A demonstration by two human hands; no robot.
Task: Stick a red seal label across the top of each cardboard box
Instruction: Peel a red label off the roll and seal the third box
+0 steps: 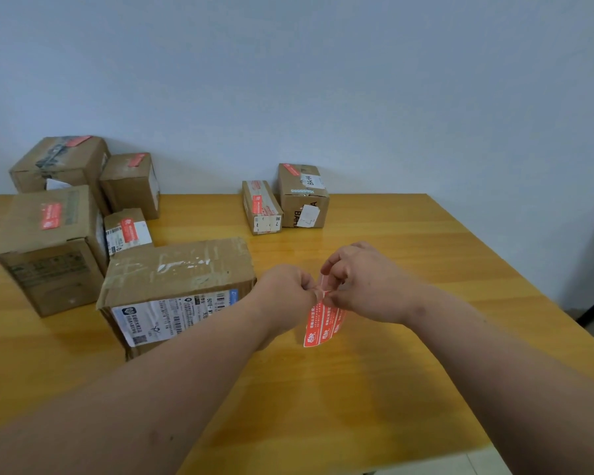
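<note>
Both forearms reach forward; left hand (290, 289) and right hand (364, 282) pinch the label strip (323, 323) (hanging down) right of the unlabelled box (179, 269).

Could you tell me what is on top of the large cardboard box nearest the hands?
The large box shows only old tape strips and white residue on top, no red seal label. A white shipping label covers its front. Its contents cannot be seen, as it is closed.

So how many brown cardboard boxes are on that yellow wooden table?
7 brown cardboard boxes: four clustered far left, one large unsealed box nearest, two by the wall. More could hide behind.
</note>
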